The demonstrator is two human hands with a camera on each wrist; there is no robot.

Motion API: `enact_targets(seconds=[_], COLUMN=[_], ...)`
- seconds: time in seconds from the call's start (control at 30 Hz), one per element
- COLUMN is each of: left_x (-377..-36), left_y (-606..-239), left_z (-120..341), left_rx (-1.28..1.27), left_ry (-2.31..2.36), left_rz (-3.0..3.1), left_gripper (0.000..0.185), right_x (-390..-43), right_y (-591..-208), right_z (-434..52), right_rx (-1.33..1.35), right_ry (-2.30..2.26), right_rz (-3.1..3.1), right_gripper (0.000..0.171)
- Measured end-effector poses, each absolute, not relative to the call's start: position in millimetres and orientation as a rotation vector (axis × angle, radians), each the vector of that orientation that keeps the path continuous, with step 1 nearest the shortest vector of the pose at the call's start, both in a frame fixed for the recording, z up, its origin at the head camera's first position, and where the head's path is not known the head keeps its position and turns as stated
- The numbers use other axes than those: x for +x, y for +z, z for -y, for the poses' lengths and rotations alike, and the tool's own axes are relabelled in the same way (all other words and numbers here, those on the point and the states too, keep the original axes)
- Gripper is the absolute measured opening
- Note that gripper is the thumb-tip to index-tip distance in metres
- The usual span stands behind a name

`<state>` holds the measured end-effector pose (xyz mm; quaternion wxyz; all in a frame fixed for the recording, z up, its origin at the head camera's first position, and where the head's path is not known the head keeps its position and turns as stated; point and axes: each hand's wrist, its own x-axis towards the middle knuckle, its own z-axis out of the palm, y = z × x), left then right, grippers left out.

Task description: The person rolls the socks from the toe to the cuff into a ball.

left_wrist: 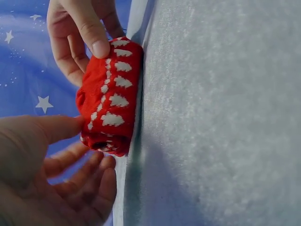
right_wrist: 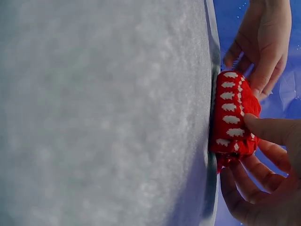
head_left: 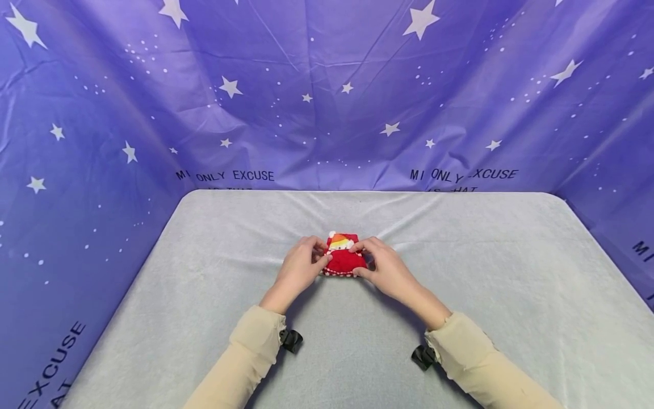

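A folded red knitted sock bundle (head_left: 345,260) lies on the grey cloth-covered table, with a face motif in an orange and yellow hat and a white pom-pom on top. White tree-like shapes run along its near edge, plain in the left wrist view on the sock bundle (left_wrist: 115,89). My left hand (head_left: 302,264) holds its left end, thumb on the front and fingers around the side. At the right end, my right hand (head_left: 385,267) grips it between thumb and fingers. In the right wrist view the thumb (right_wrist: 268,129) presses the knit; some fingertips are hidden behind it.
The grey cloth (head_left: 347,341) spreads over the table, slightly creased near the far edge. A purple curtain (head_left: 327,113) with white stars and lettering hangs behind and along both sides. Black wrist mounts (head_left: 292,341) sit at both beige sleeves (head_left: 245,352).
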<state>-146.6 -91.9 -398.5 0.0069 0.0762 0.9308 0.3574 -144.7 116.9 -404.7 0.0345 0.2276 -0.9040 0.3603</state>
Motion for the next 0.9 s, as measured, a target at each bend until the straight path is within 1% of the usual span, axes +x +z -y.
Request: enact_targets(seconds=[0.17,0.3,0.57,0.67,0.83,0.9], left_x=[-145,-145,-145,-146,-150,-151], left_y=[-400,-400,-402,-402,-402,-402], left_z=[92,93,94,94,93,93], left_rx=[0.392,0.424,0.420,0.400,0.331,0.317], left_ry=[1.182,1.214,1.209,1.189,1.150,1.138], left_rz=[-2.912,-2.882,-2.855,-2.861,-2.873,-2.875], left_gripper=[0.023,0.030,0.039,0.038,0.035,0.035], right_x=[-148,-151,-155,-155,-154,-155], right_y=[-404,-404,-406,-407,-406,-406], right_z=[-117,-117,-118,-118,-118,-118], right_rx=[0.673,0.649,0.591,0.595,0.652,0.641], right_ry=[1.110,1.133,1.232,1.243,1.225,1.224], right_rz=[2.793,2.814,2.828,2.812,2.788,2.802], right_gripper=[0.037,0.037,0.035,0.035,0.042,0.042])
